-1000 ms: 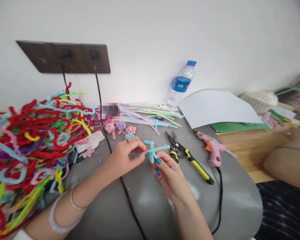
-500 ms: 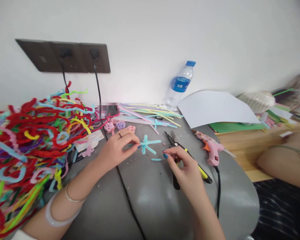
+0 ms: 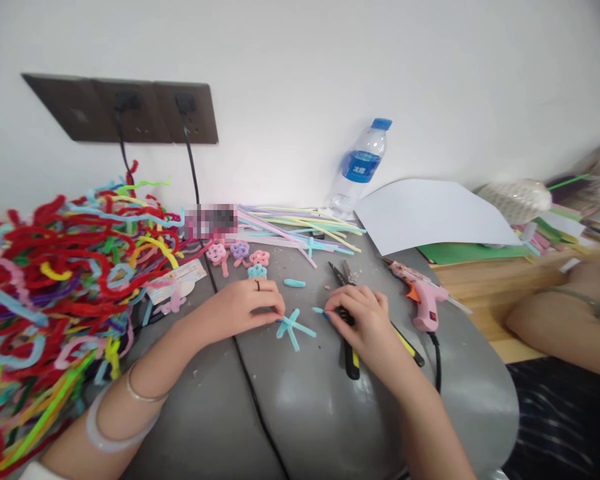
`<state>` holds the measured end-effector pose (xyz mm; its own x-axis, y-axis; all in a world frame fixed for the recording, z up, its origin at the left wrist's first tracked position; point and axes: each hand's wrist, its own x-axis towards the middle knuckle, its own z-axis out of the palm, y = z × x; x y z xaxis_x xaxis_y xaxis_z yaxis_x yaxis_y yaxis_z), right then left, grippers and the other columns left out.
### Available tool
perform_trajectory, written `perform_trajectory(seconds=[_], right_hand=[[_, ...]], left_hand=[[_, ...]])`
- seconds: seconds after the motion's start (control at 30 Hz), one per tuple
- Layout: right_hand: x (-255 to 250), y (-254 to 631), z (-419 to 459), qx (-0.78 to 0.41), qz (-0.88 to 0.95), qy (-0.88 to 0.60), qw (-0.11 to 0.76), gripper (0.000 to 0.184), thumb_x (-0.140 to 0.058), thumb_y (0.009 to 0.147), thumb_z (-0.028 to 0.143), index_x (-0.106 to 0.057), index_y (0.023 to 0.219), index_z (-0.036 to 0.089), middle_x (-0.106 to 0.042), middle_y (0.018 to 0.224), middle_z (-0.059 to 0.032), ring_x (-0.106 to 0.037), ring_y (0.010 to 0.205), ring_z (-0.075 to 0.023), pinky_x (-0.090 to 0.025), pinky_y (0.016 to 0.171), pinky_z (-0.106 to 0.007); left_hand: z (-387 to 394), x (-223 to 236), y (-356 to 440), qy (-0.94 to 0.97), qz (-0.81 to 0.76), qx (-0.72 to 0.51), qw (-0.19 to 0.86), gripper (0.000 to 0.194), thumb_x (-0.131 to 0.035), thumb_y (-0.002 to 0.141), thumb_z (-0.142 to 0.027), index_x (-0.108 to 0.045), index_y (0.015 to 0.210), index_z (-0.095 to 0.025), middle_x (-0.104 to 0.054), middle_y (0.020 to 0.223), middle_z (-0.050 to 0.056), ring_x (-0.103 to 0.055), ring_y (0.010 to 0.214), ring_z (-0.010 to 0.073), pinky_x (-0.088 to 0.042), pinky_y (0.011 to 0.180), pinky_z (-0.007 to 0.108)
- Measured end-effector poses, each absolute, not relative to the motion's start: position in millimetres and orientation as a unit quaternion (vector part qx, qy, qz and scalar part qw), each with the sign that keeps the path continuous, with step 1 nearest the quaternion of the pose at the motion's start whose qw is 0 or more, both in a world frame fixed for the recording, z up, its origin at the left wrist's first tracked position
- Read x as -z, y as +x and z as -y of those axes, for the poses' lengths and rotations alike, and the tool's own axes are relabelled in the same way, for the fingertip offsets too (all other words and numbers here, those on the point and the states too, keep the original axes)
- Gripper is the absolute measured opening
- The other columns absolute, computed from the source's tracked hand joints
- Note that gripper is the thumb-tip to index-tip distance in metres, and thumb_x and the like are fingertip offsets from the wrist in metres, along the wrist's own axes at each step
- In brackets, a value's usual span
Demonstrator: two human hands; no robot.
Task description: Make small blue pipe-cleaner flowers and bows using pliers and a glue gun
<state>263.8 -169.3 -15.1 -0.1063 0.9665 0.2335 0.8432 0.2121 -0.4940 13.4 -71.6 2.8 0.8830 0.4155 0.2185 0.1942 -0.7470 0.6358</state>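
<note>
My left hand [image 3: 243, 308] pinches one end of a light blue pipe-cleaner cross [image 3: 293, 327] that lies low over the grey table [image 3: 300, 413]. My right hand [image 3: 363, 320] is curled around the black and yellow pliers [image 3: 351, 360], and a short light blue piece [image 3: 319, 310] sits at its fingertips. Another short light blue offcut [image 3: 295, 283] rests on the table just beyond the cross.
A big tangle of coloured pipe cleaners [image 3: 55, 280] fills the left. Small pipe-cleaner flowers [image 3: 237, 253], straight pastel stems [image 3: 300, 230], a water bottle [image 3: 360, 167], white paper [image 3: 430, 213] and a pink glue gun [image 3: 423, 297] lie behind. Another person's arm [image 3: 565, 320] rests at right.
My right hand let go of the cross, reached right and closed on the pliers. My left hand lowered the cross toward the table. A short blue offcut now lies behind it.
</note>
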Motion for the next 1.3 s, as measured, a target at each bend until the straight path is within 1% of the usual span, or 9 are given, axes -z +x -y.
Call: perform_trajectory(seconds=[0.1,0.17,0.27,0.43,0.57,0.77,1.0,1.3], right_hand=[[10.7,271.2,168.2,-0.172,0.676,-0.644,0.314,0.008,-0.054,0.088,0.020,-0.061,0.084,0.022,-0.065,0.079,-0.0022,-0.059,0.076,-0.0212,-0.037,0.077,-0.037],[8.0,271.5,167.7,-0.227,0.650,-0.638,0.346,0.009,-0.054,0.087,0.023,-0.062,0.084,0.021,-0.063,0.076,-0.0021,-0.058,0.071,-0.0199,-0.040,0.069,-0.032],[4.9,264.2,166.4,-0.295,0.658,-0.592,0.359,0.008,-0.055,0.087,0.021,-0.062,0.086,0.021,-0.062,0.078,-0.0018,-0.057,0.071,-0.0189,-0.042,0.065,-0.029],[4.4,249.3,159.3,-0.347,0.714,-0.506,0.338,0.013,-0.054,0.091,0.015,-0.061,0.082,0.021,-0.060,0.082,-0.0016,-0.057,0.079,-0.0175,-0.042,0.071,-0.027],[6.9,245.8,152.7,-0.349,0.733,-0.490,0.317,0.015,-0.054,0.091,0.010,-0.060,0.083,0.020,-0.058,0.083,-0.0011,-0.055,0.079,-0.0160,-0.040,0.070,-0.026],[6.1,243.4,150.3,-0.332,0.763,-0.476,0.284,0.016,-0.052,0.093,0.010,-0.063,0.088,0.021,-0.062,0.089,-0.0033,-0.057,0.086,-0.0184,-0.043,0.077,-0.029],[6.4,242.1,150.6,-0.310,0.780,-0.465,0.282,0.015,-0.054,0.093,0.014,-0.066,0.087,0.022,-0.066,0.089,-0.0044,-0.060,0.086,-0.0198,-0.046,0.078,-0.032],[10.1,240.1,151.6,-0.285,0.789,-0.471,0.272,0.015,-0.056,0.093,0.013,-0.067,0.088,0.022,-0.066,0.091,-0.0035,-0.059,0.087,-0.0187,-0.045,0.079,-0.030]], left_hand=[[70.4,0.4,13.5,0.918,-0.175,-0.158,0.318,0.012,-0.055,0.093,-0.019,-0.066,0.088,-0.019,-0.065,0.091,0.002,-0.061,0.085,0.0129,-0.043,0.078,0.022],[70.2,2.4,13.9,0.921,-0.178,-0.146,0.315,0.013,-0.054,0.094,-0.021,-0.066,0.089,-0.019,-0.065,0.092,0.002,-0.061,0.084,0.0131,-0.042,0.077,0.022],[70.3,4.9,14.7,0.926,-0.184,-0.128,0.304,0.015,-0.052,0.096,-0.022,-0.066,0.089,-0.020,-0.064,0.093,0.002,-0.061,0.084,0.0130,-0.041,0.075,0.022],[69.8,7.7,15.8,0.933,-0.186,-0.113,0.286,0.018,-0.050,0.097,-0.023,-0.067,0.089,-0.021,-0.064,0.093,0.002,-0.060,0.085,0.0139,-0.040,0.076,0.023],[69.5,9.5,16.1,0.937,-0.186,-0.111,0.275,0.019,-0.049,0.097,-0.023,-0.066,0.090,-0.021,-0.063,0.094,0.002,-0.059,0.085,0.0141,-0.040,0.077,0.023],[69.8,12.4,16.6,0.939,-0.189,-0.118,0.263,0.018,-0.051,0.095,-0.021,-0.068,0.090,-0.021,-0.062,0.094,0.002,-0.059,0.083,0.0136,-0.040,0.077,0.024],[69.5,14.8,17.4,0.942,-0.183,-0.126,0.252,0.019,-0.049,0.096,-0.023,-0.067,0.090,-0.022,-0.062,0.095,0.002,-0.058,0.082,0.0136,-0.040,0.076,0.024],[71.0,12.5,17.4,0.942,-0.187,-0.125,0.250,0.018,-0.049,0.096,-0.021,-0.066,0.089,-0.021,-0.062,0.095,0.001,-0.057,0.083,0.0133,-0.039,0.075,0.023]])
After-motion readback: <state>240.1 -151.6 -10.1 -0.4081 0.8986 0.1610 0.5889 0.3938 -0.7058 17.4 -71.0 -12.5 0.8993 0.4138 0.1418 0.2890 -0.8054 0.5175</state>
